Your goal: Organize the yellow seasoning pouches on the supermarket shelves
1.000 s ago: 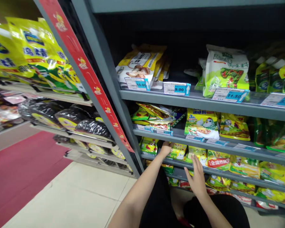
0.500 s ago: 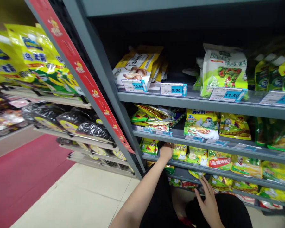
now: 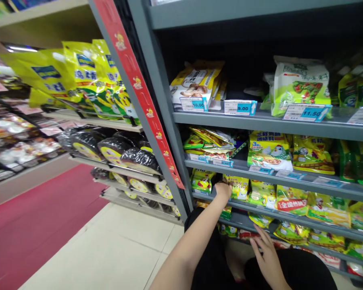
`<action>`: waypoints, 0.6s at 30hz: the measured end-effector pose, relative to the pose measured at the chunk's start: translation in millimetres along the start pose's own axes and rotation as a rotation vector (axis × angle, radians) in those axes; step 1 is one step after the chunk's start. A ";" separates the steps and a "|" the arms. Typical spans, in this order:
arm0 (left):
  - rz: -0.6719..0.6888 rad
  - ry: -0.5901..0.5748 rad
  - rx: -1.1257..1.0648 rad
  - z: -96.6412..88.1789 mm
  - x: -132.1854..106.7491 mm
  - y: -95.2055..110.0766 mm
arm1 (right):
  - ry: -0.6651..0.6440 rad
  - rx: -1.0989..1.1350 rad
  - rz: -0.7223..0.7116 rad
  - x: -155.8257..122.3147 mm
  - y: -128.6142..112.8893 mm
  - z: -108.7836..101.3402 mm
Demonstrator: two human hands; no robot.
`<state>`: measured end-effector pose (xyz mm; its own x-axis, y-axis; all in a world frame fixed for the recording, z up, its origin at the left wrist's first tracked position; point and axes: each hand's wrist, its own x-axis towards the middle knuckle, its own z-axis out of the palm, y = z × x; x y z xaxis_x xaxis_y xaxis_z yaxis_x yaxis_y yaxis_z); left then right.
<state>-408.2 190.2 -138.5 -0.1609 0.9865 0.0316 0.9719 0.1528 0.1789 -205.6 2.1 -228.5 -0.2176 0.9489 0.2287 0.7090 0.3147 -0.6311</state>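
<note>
My left hand [image 3: 223, 191] reaches onto a lower shelf, its curled fingers at the left edge of a yellow seasoning packet [image 3: 239, 187]. The fingertips are partly hidden, but the hand looks closed on that edge. To the left, past a dark gap, stands another yellow-green packet [image 3: 202, 180]. My right hand [image 3: 266, 253] is open near my knee, fingers stretched toward a shelf edge below. Nearest its fingertips lies a yellow-green packet [image 3: 260, 220], with no clear grip on it.
Shelf edges with price tags [image 3: 240, 108] run above the hands. A grey upright with a red strip [image 3: 150, 112] stands left. Beyond it, a side rack holds yellow pouches [image 3: 87, 76] and dark wrapped discs [image 3: 142, 160]. Pale floor tiles [image 3: 117, 245] lie below.
The view has shifted left, so the shelves sit further right in the picture. My left hand stays at the same packet's edge. My right hand remains open and low.
</note>
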 end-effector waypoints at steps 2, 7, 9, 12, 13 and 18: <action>0.057 0.042 -0.002 -4.8 -9.8 -9.5 | -0.054 -0.003 -0.053 4.0 -12.3 2.5; 0.274 0.436 -0.168 24.0 -71.4 -76.0 | 0.019 0.083 -0.065 43.7 -54.1 -1.6; 0.317 0.541 -0.247 53.3 -100.3 -112.1 | -0.060 0.232 -0.064 76.3 -73.2 -0.1; 0.221 0.498 -0.343 91.1 -129.8 -157.3 | -0.146 0.682 0.118 141.7 -99.7 19.1; 0.169 0.480 -0.377 98.6 -134.6 -168.4 | -0.150 0.723 0.175 165.7 -106.6 30.5; -0.006 0.444 -0.457 107.5 -134.9 -201.6 | -0.094 0.725 0.454 265.2 -122.9 100.8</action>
<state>-564.0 32.7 -284.6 -0.3172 0.8522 0.4161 0.8150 0.0206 0.5791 -418.0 217.6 -165.0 -0.0939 0.9748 -0.2024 0.1441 -0.1879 -0.9716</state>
